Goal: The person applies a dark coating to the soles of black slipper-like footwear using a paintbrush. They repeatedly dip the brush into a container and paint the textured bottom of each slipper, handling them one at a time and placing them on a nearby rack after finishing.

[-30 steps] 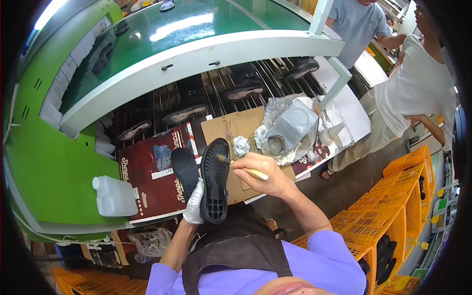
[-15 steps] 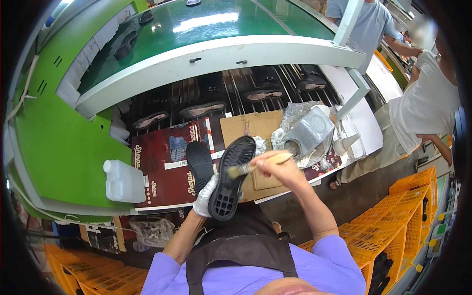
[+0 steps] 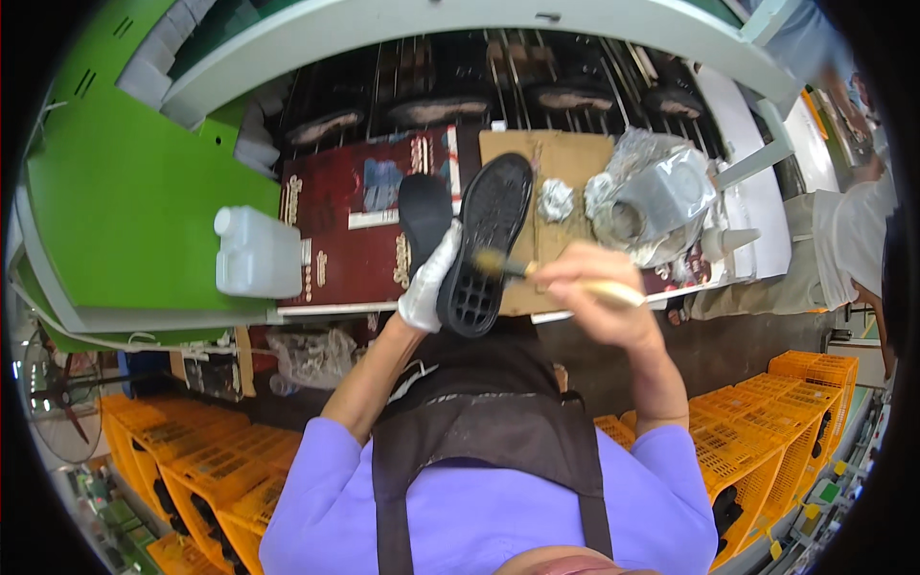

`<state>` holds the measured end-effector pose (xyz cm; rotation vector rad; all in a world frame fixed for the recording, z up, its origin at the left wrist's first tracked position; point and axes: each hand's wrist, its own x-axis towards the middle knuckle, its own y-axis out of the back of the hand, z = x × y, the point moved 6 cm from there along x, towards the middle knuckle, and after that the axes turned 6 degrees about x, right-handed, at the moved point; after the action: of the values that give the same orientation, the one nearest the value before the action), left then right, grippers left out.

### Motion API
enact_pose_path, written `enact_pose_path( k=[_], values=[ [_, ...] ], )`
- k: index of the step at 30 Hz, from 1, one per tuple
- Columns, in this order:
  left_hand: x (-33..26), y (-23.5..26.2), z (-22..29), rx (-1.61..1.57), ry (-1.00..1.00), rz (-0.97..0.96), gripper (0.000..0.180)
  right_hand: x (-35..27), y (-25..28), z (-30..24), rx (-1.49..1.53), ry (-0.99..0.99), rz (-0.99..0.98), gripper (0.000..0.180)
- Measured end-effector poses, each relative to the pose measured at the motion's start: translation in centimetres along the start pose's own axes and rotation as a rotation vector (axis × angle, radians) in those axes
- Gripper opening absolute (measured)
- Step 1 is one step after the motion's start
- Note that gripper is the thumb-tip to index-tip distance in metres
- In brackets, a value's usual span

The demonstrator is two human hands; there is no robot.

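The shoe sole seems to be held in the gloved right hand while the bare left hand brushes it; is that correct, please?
Not quite: the hands are swapped. In the head view, the gloved left hand holds the shoe sole, while the bare right hand works the brush on it.

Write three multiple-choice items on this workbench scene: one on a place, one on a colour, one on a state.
1. Where does the white plastic jug stand?
A. left of the dark red board
B. on the orange crates
C. on the cardboard sheet

2. What colour is the glove on the left hand?
A. blue
B. white
C. black

3. What is the right hand doing?
A. resting empty on the bench
B. holding a brush to the shoe sole
C. gripping the jug

Answers: 1 A, the jug sits by the left edge of the dark red board. 2 B, the glove looks white. 3 B, the brush tip meets the black shoe sole.
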<state>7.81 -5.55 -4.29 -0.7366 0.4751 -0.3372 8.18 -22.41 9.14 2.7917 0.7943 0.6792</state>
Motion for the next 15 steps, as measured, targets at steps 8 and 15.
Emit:
enact_pose_path(
  k=[8, 15],
  values=[
    [-0.5, -0.9, -0.4, 0.075, -0.013, -0.060, 0.053, 0.7, -0.4, 1.9, -0.405, 0.149, 0.219, 0.021],
    [-0.2, -0.6, 0.2, -0.032, -0.012, -0.052, 0.052, -0.2, -1.7, 1.5, 0.174, -0.147, -0.185, 0.013]
  ],
)
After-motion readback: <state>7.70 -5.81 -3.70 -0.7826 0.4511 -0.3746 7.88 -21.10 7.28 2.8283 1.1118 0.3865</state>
